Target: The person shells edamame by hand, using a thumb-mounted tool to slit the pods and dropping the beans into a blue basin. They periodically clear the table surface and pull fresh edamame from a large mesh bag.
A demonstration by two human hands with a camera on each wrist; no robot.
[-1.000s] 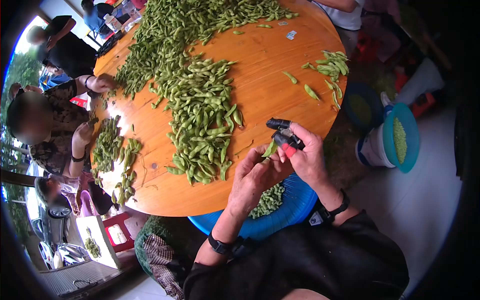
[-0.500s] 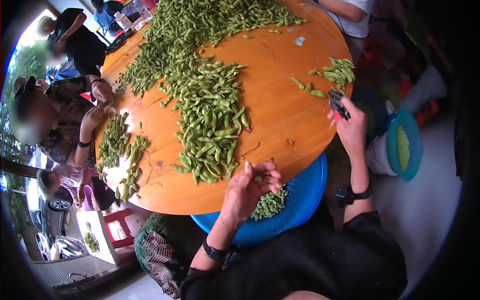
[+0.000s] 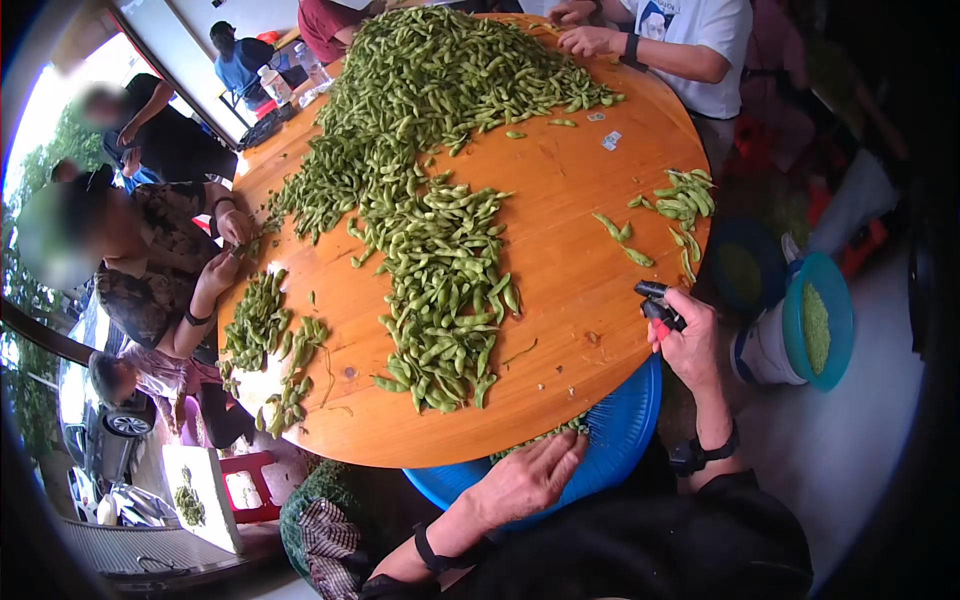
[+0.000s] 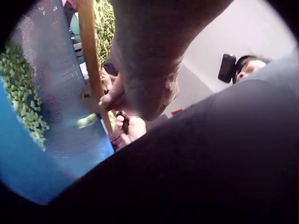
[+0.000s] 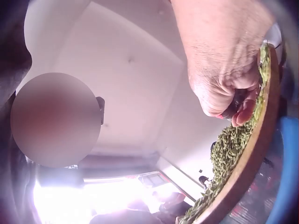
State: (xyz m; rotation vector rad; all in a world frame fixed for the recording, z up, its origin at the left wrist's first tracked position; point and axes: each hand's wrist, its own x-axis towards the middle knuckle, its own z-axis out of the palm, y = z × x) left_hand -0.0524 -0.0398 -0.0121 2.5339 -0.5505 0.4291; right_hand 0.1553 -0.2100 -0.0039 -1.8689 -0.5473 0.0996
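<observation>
Currently, L hand (image 3: 528, 480) (fingers loose) over 1 blue basin (image 3: 632, 412); R hand (image 3: 694, 343) w/ 2 black pieces (image 3: 651, 289), grip unclear.

The round wooden table (image 3: 585, 230) has an orange-brown, varnished top. The floor (image 3: 810, 450) is pale. The ceiling (image 5: 126, 60) is whitish. Daylight enters through 1 wide opening (image 3: 112, 72), left in the head view.

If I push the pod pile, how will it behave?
The pod pile would probably spread rather than move whole: it's loose pods. Being long, they'd likely slide more than roll. The table looks glossy, so drag may be low.
</observation>
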